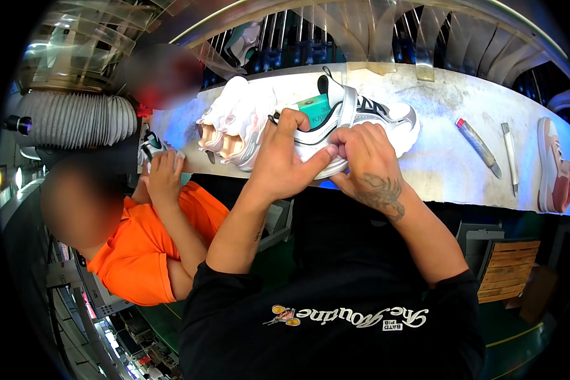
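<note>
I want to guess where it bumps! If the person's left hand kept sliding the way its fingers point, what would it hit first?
The left hand points up and away across the bench, already resting on the white sneaker. Going on, it would probably press into that sneaker's green insert first, though depth is hard to judge.

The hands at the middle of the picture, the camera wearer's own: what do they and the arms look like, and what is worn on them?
Both the left hand and the right hand are bare, with no gloves. The right hand has a dark tattoo across its back, near the wrist. The left forearm bears a small dark mark. Black sleeves are pushed up near the elbows, and the black top carries white lettering.
</note>
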The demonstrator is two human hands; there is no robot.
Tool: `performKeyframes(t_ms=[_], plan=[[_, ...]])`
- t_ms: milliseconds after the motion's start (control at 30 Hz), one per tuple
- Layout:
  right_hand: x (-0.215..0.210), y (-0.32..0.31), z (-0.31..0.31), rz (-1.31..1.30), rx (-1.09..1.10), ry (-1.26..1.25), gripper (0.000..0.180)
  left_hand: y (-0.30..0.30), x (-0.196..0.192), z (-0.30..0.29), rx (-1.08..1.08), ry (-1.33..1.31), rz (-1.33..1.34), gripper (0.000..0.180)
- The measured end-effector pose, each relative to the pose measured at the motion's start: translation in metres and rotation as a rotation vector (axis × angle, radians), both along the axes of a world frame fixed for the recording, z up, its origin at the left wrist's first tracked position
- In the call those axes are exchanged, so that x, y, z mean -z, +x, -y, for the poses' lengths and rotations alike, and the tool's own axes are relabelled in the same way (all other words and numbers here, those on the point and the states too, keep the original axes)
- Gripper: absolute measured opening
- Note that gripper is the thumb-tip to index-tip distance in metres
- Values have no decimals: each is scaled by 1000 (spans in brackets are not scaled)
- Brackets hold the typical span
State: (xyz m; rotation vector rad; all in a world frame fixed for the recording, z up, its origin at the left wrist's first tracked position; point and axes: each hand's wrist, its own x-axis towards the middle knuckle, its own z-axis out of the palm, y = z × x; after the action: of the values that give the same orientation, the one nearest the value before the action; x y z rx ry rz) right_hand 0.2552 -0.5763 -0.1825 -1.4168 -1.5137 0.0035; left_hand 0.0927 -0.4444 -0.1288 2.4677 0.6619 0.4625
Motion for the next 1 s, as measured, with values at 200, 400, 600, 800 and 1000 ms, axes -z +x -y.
performKeyframes(t_ms=[200, 400, 600, 800, 1000], plan=[[2, -1, -3, 35, 13, 5, 55, -2, -6, 5, -31, -25, -44, 73], [3, -9, -9, 48, 45, -36, 53, 2, 11, 7, -141, 71, -13, 73], [1, 4, 8, -19, 41, 1, 74, 2, 5, -3, -76, 8, -46, 75], [-10, 64, 28, 25, 103, -287, 105, -3, 5, -11, -39, -14, -147, 78], [-8, 73, 23, 23, 31, -522, 112, -3, 0, -20, 25, -38, -140, 79]])
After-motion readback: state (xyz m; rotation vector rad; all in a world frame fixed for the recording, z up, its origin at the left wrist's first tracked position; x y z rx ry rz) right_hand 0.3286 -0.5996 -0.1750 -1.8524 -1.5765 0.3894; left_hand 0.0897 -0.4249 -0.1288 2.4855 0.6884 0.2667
